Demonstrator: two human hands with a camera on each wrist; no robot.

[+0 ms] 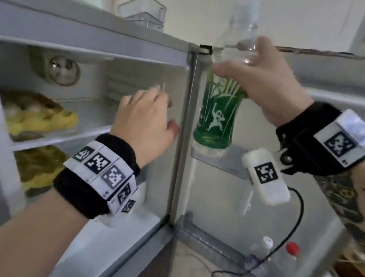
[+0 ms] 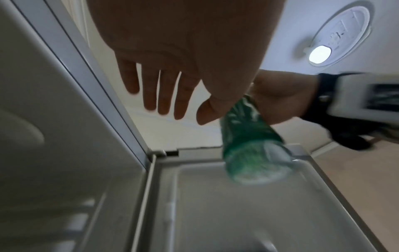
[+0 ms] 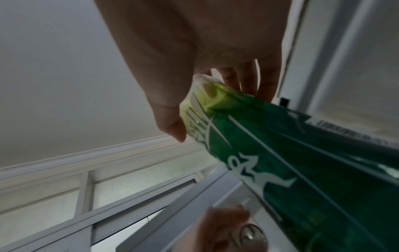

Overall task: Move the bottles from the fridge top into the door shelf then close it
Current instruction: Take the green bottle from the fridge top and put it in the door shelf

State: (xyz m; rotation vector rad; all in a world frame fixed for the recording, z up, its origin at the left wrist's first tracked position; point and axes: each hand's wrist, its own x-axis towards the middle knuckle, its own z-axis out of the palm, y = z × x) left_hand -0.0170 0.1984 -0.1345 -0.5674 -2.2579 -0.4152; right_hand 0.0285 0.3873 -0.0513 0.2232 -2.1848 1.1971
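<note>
My right hand (image 1: pixel 250 73) grips a clear bottle with a green label (image 1: pixel 217 110) around its shoulder and holds it upright beside the open fridge door. The bottle's base hangs just over the small upper door shelf (image 1: pixel 227 160); I cannot tell whether it touches. In the right wrist view my fingers (image 3: pixel 248 80) and thumb wrap the top of the green label (image 3: pixel 302 170). My left hand (image 1: pixel 157 111) hovers before the fridge compartment, its straight fingers (image 2: pixel 164 95) holding nothing. In the left wrist view the bottle (image 2: pixel 248 141) appears from below.
The lower door shelf (image 1: pixel 205 239) holds a white-capped bottle (image 1: pixel 266 242) and a red-capped bottle (image 1: pixel 292 248). A clear plastic box (image 1: pixel 142 12) stands on the fridge top. Yellow food bags (image 1: pixel 40 115) lie on the inner shelves. A black cable (image 1: pixel 289 234) dangles from my right wrist.
</note>
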